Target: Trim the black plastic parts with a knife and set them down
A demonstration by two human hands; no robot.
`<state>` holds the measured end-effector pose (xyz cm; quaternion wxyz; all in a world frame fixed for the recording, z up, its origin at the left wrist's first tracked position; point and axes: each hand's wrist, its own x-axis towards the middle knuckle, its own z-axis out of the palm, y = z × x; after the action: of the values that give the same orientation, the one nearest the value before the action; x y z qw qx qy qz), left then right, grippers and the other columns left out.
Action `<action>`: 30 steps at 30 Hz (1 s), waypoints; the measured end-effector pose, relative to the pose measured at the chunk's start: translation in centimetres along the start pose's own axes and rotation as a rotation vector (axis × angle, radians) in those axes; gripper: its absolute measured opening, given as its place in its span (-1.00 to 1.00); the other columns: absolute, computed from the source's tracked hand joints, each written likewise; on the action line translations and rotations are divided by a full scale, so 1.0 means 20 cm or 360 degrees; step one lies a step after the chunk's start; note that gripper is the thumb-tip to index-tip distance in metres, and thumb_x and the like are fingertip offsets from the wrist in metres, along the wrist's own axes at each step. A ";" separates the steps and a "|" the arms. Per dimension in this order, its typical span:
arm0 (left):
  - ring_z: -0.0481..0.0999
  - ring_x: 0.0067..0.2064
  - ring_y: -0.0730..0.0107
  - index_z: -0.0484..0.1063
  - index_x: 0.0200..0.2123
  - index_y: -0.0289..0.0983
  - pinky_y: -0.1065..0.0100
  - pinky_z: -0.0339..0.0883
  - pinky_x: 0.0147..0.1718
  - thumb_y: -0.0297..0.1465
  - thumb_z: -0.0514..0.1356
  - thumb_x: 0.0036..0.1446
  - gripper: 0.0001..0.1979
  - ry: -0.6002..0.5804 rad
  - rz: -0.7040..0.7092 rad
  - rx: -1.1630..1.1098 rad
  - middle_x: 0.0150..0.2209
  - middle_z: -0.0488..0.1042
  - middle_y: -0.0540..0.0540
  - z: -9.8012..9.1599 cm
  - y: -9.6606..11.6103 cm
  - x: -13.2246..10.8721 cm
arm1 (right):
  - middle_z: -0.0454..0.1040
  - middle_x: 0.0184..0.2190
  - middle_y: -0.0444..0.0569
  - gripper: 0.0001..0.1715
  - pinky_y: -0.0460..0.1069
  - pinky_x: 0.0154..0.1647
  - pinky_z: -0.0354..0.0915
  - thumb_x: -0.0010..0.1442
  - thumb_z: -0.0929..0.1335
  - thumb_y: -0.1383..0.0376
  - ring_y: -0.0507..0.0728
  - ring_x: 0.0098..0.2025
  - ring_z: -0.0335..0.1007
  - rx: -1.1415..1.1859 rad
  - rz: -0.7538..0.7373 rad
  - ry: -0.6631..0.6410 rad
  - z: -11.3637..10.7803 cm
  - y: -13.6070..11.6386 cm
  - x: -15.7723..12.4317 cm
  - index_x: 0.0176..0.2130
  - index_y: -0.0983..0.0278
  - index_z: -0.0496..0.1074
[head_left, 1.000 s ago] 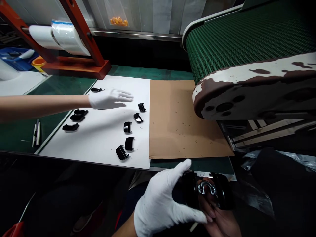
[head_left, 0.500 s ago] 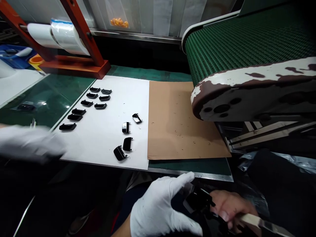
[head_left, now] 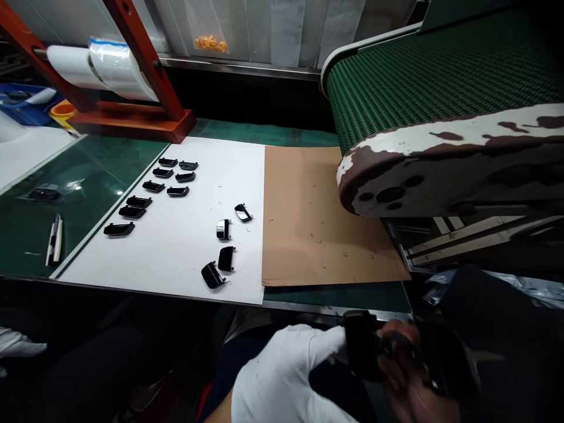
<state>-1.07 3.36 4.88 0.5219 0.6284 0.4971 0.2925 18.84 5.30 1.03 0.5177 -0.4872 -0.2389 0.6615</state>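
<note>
My left hand (head_left: 291, 370), in a white glove, is below the table's front edge. Its thumb presses against a glossy black plastic part (head_left: 361, 343), and the other fingers are mostly out of sight. To the right of that part, my bare right hand (head_left: 408, 370) is blurred by motion, its fingers bent around something dark. Another dark shape (head_left: 449, 358) beside it is too smeared to identify. On the white sheet (head_left: 176, 247), several similar black parts (head_left: 227, 258) lie near its right side, and more black parts (head_left: 118, 229) form rows at its left.
Brown cardboard (head_left: 330, 235) with small dark shavings lies beside the white sheet. A green conveyor belt (head_left: 432, 76) overhangs the right. Film rolls (head_left: 118, 67) hang on an orange stand. A cutter knife (head_left: 54, 241) lies at left. Another person's gloved hand (head_left: 20, 343) is at lower left.
The black part and my right hand have turned and shifted; the pale-handled tool seen in my right hand no longer shows clearly. The other person's gloved hand has withdrawn from the table, uncovering the cutter knife.
</note>
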 end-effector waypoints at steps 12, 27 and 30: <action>0.55 -0.22 0.26 0.54 -0.10 -0.25 0.41 0.37 -0.13 -0.05 0.33 -0.02 -0.50 -0.0069 0.0304 -0.0293 -0.26 0.57 -0.06 0.01 0.04 0.07 | 0.11 -0.85 -0.37 -0.62 -0.30 -0.87 0.05 -0.33 0.63 0.28 -0.19 -0.82 -0.10 0.0576 0.0542 0.0285 0.06 0.08 0.01 -0.63 0.27 0.41; 0.42 0.11 -0.01 0.19 0.24 -0.18 0.09 0.29 0.10 -0.10 0.41 -0.13 -0.13 0.0077 0.0005 0.0354 0.12 0.42 -0.21 -0.07 -0.16 0.06 | 0.25 -0.78 -0.25 -0.66 -0.20 -0.76 0.08 -0.21 0.60 0.16 -0.15 -0.77 0.00 -0.0114 -0.0236 0.0190 0.03 0.03 -0.02 -0.56 0.26 0.46; 0.40 0.13 0.00 0.14 0.26 -0.15 0.09 0.29 0.10 -0.08 0.38 -0.09 -0.12 0.0093 0.0021 0.0395 0.13 0.40 -0.21 -0.06 -0.17 0.04 | 0.26 -0.77 -0.22 -0.63 -0.17 -0.76 0.05 -0.22 0.59 0.11 -0.11 -0.75 0.04 -0.0365 -0.0309 0.0327 0.01 0.03 -0.02 -0.58 0.28 0.47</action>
<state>-2.92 4.33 1.88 0.4236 0.6826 0.5404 0.2504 18.36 4.83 0.80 0.5420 -0.5826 -0.3045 0.5235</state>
